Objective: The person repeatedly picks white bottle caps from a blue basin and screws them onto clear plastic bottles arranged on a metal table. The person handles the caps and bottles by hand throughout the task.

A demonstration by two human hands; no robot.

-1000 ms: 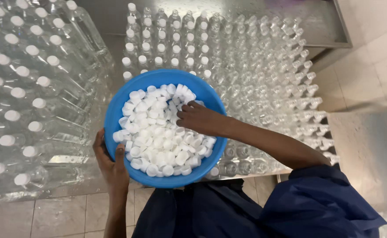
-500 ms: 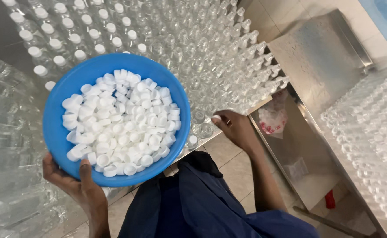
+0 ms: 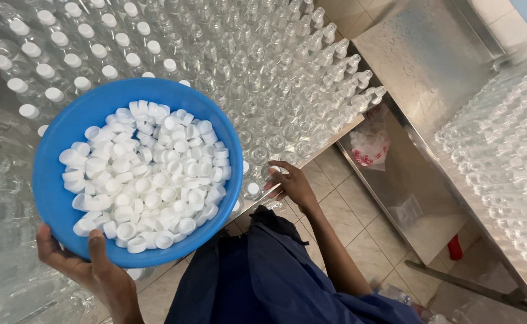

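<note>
Crowding bottles surround; left grip clasps bowl, right grip loosely spread.

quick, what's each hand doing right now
Left hand: closed on the rim of the blue bowl of white caps.
Right hand: at the clear bottles on the table edge; grip cannot be told.

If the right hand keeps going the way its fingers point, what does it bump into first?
Probably the clear bottles at the table's near edge: the right hand points up-left at them, fingers nearly touching. Depth is hard to judge.
</note>
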